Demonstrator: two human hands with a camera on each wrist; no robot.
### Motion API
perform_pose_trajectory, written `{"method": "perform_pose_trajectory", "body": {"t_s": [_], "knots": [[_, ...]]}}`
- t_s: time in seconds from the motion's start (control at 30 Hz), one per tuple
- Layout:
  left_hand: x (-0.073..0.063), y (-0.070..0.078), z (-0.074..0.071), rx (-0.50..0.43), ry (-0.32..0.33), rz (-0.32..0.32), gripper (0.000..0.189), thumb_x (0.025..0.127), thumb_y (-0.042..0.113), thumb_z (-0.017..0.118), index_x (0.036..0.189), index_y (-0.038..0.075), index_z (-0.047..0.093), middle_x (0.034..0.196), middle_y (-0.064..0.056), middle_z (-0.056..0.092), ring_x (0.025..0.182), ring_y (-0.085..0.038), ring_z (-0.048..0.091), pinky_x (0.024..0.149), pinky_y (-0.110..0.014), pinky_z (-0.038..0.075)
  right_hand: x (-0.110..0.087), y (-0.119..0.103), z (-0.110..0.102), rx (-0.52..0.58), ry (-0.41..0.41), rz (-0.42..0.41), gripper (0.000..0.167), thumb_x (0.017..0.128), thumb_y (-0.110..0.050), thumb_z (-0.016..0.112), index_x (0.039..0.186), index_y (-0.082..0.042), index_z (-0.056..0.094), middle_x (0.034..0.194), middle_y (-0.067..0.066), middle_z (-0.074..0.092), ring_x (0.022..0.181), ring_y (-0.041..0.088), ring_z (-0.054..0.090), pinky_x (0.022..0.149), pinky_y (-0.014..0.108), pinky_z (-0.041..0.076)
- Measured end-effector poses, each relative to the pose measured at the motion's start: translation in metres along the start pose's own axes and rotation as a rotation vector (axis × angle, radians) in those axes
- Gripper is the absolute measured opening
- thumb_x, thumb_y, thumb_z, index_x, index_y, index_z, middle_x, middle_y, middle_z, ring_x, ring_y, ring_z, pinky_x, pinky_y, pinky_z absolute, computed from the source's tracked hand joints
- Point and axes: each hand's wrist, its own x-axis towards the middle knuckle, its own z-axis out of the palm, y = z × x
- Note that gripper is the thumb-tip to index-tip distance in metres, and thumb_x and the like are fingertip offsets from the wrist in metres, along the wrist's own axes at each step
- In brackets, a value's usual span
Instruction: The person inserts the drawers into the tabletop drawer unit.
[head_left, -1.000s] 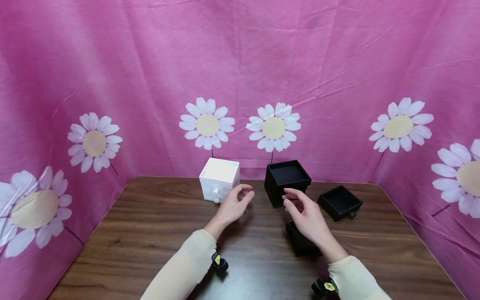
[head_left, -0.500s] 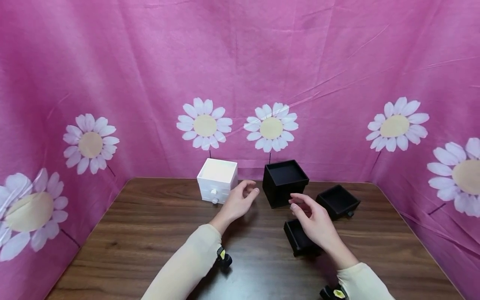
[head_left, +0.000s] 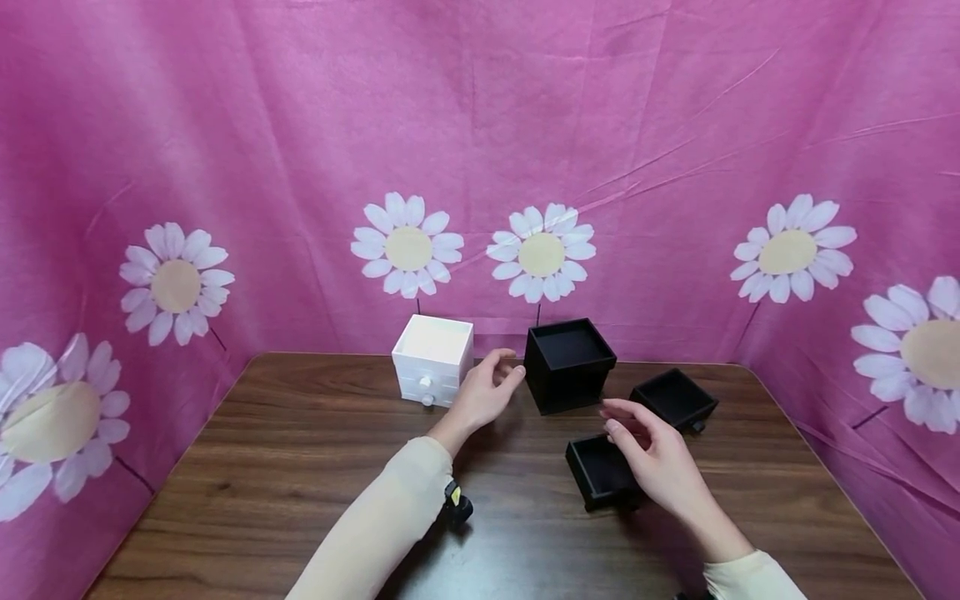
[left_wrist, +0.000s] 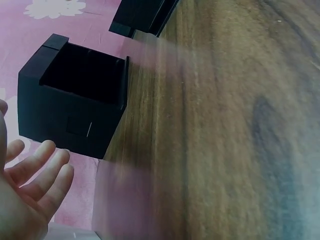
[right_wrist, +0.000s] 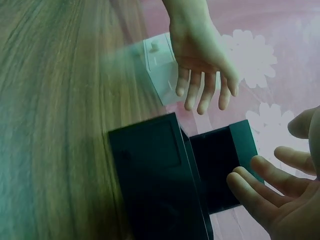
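My left hand (head_left: pixel 483 396) hovers between a small white drawer chest (head_left: pixel 431 358) and a black cabinet (head_left: pixel 562 387), its fingers loosely bent and holding nothing. In the left wrist view its fingertips lie close to the side of the black cabinet (left_wrist: pixel 62 117), whose front gapes open. My right hand (head_left: pixel 667 462), likewise relaxed, is held over the right end of a black drawer (head_left: pixel 600 462) and hides part of it. A second black drawer (head_left: pixel 672 400) lies behind this hand. Both drawers look hollow.
The wooden table (head_left: pixel 300 450) ends at a pink curtain (head_left: pixel 480 125) printed with large daisies. Two round knobs (head_left: pixel 427 392) project from the white chest's front. A small black camera (head_left: pixel 457 506) is strapped to the left wrist.
My right hand has drawn back toward me and to the right, away from the black cabinet, uncovering more of the near drawer. My left hand has shifted slightly right, toward the cabinet.
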Motion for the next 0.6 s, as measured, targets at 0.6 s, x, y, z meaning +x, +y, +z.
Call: {"method": "perform_pose_trajectory", "body": {"t_s": [0.6], "knots": [[0.016,0.003,0.009,-0.006,0.031,-0.001,0.052,0.108,0.046,0.060,0.154,0.021,0.056,0.117,-0.002,0.073,0.104,-0.016,0.070,0.090,-0.038,0.057,-0.032,0.005,-0.014,-0.009,0.024,-0.044,0.028,0.103,0.005,0.064,0.130,-0.001,0.071,0.109,-0.007,0.079,0.093,-0.003,0.075,0.082,0.009,0.056]]}}
